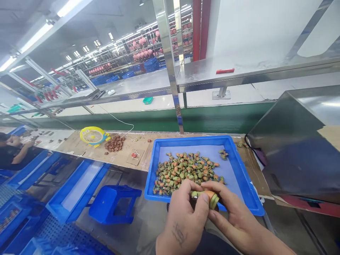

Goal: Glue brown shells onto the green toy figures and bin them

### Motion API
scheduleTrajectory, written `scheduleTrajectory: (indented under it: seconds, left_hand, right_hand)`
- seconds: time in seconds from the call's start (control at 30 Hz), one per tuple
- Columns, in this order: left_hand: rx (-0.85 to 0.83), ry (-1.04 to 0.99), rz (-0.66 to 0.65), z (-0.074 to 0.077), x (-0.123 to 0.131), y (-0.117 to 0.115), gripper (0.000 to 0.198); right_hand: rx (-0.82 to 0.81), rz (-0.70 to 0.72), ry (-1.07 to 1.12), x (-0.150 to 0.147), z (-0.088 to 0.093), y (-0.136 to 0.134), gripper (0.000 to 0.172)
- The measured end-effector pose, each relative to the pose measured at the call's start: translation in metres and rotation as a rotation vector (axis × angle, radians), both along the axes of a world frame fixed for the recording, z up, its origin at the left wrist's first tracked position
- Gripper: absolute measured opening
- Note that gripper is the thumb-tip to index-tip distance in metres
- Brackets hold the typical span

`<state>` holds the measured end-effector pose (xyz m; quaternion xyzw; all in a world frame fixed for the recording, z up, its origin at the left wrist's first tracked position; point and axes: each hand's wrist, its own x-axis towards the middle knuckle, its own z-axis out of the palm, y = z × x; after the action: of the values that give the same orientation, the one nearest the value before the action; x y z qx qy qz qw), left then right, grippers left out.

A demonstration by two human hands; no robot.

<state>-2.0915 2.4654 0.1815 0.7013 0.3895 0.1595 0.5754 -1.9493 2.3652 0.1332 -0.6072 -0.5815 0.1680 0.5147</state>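
A small green and orange figurine [212, 199] is held between my two hands, just over the near edge of a blue tray [243, 166]. My left hand [186, 216] is closed, its thumb and fingers pinching one end of the figurine. With thumb and fingertips, my right hand [233, 216] grips the other end. Part of the figurine is hidden by the fingers. A heap of similar green and orange figurines [186, 170] lies in the tray on a pale liner, and a few sit apart near the tray's far right corner.
Left of the tray are a pile of brown pieces [115, 143], a yellow fan [92, 136] and a card with a red blob and white sticks [135, 154]. A blue stool [113, 203] stands below. A metal box [300, 148] is at right. Another person's arm [22, 152] shows far left.
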Motion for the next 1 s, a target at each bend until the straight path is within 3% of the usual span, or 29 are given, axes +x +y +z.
scheduleTrajectory:
  seconds: [0.23,0.37,0.6,0.8,0.87,1.0]
  left_hand:
    - [0.030,-0.014,-0.025,0.002,0.004,0.000,0.028]
    - [-0.122,-0.113,-0.052,-0.002,0.004,-0.002,0.045]
    - [-0.252,-0.251,-0.069,-0.006,0.002,0.001,0.053]
    - [-0.456,-0.442,-0.059,-0.019,-0.001,-0.001,0.049]
    - [-0.505,-0.437,-0.090,-0.024,-0.003,0.000,0.043]
    - [-0.700,-0.438,-0.023,-0.024,-0.014,0.014,0.029]
  right_hand:
    - [0.040,-0.076,-0.130,0.003,0.004,-0.010,0.041]
    - [0.006,-0.086,-0.110,0.003,0.002,-0.015,0.042]
    - [0.030,-0.098,-0.024,0.000,-0.001,-0.014,0.037]
    - [0.113,-0.274,0.024,-0.013,-0.009,0.007,0.023]
    - [0.122,-0.255,-0.018,-0.017,-0.011,0.011,0.017]
    - [0.015,-0.090,-0.045,-0.018,-0.004,0.012,0.040]
